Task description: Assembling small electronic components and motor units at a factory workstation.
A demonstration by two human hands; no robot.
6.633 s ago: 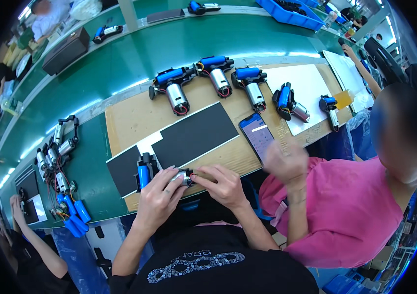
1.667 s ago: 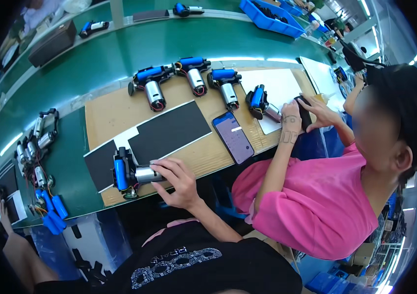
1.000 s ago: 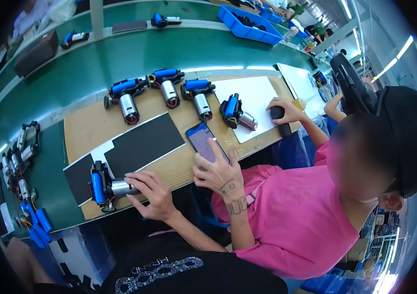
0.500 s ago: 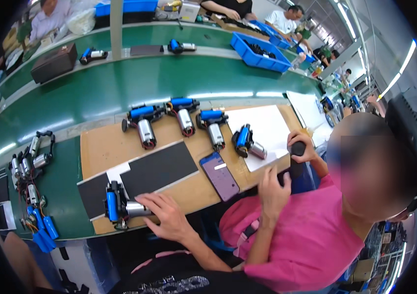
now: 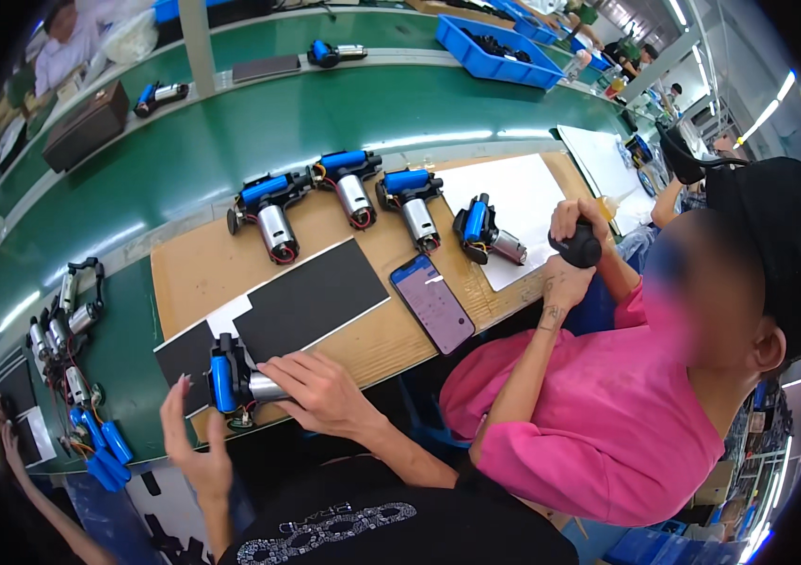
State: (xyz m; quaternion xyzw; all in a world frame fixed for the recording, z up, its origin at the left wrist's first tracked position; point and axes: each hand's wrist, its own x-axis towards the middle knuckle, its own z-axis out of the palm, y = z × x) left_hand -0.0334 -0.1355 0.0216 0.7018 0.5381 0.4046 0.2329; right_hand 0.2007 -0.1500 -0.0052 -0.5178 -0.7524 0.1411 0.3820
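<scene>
A motor assembly (image 5: pixel 221 384), with a blue battery cell, black bracket and silver motor, lies at the near left of the cardboard-covered work area. My right hand (image 5: pixel 325 394) has its fingers and thumb around the silver motor end. Beside the blue cell, my left hand (image 5: pixel 197 450) is raised with fingers apart and nothing in it. Black sheets (image 5: pixel 311 294) lie just beyond the assembly. Several similar assemblies stand farther back, including one with a silver motor (image 5: pixel 277 234) and another with a blue cell (image 5: pixel 477 224).
A phone (image 5: pixel 432 303) lies on the cardboard (image 5: pixel 193 273). Right of me, a person in pink holds a dark rounded part (image 5: pixel 577 247). Wired motors and blue cells (image 5: pixel 99 443) are clustered at left. A blue bin (image 5: pixel 499 55) stands across the green bench (image 5: pixel 400 108).
My left hand has come into view beside the assembly. My right hand has closed further round the motor. The neighbour's two hands have come together on the dark part. The view has shifted slightly.
</scene>
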